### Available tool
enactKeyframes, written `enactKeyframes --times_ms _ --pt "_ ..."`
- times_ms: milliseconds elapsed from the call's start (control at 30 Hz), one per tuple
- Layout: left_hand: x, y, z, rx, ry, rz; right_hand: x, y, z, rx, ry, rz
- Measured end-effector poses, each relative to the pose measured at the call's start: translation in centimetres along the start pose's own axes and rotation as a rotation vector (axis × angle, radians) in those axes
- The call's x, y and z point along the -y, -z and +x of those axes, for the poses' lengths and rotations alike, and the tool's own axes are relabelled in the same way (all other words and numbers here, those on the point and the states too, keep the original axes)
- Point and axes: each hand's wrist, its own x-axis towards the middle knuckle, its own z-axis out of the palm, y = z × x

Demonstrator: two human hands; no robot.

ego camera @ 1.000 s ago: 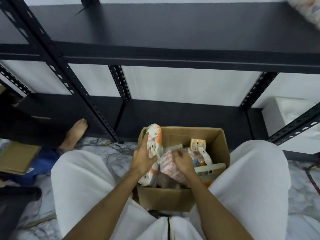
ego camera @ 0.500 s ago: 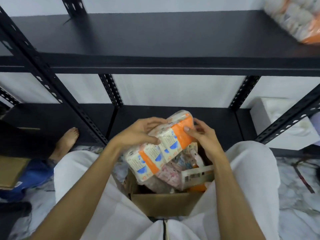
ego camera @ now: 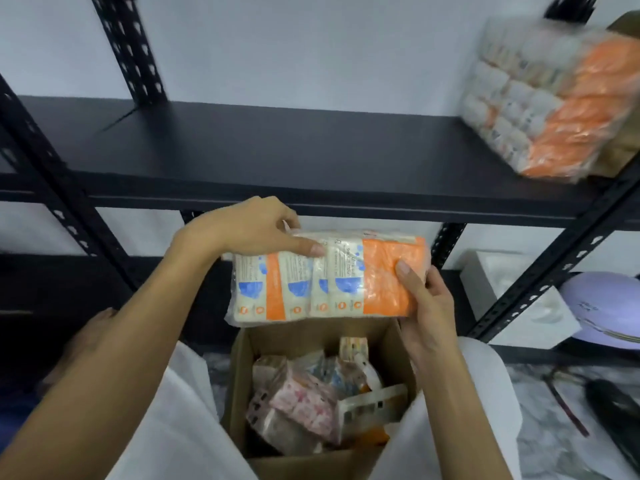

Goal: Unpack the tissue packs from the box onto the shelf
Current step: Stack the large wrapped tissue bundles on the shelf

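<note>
Both arms reach forward, left hand and right hand gripping a tissue pack above the box.

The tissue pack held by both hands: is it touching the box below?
Apart. The head view shows the tissue pack lifted clear above the box.

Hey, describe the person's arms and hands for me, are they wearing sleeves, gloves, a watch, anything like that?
Both forearms are bare as far as the view shows, with no sleeve in sight. The left hand and right hand wear no gloves, and no rings, watch or bracelet show. The fingernails are short and unpainted. Lower down, the person wears a white garment over the knees.
</note>
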Motion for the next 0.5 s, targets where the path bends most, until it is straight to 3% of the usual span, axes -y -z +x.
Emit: enactKeyframes --times_ms 267,367,433,500 --pt "-1.7 7.4 1.2 -0.193 -0.141 -0.172 12.0 -3.8 1.9 0.258 0.254 -0.341" --pt "-2.5 9.1 4.3 -0.349 -0.142 -0.226 14.1 -5.5 5.4 0.168 0.327 -0.38" --pt "-2.5 9.3 6.7 -0.561 -0.105 -0.179 14.5 -6.4 7.9 0.087 0.277 -0.356" --pt "-2.7 8.4 8.6 -0.628 -0.05 -0.149 14.3 -6.8 10.0 0.018 0.195 -0.395"
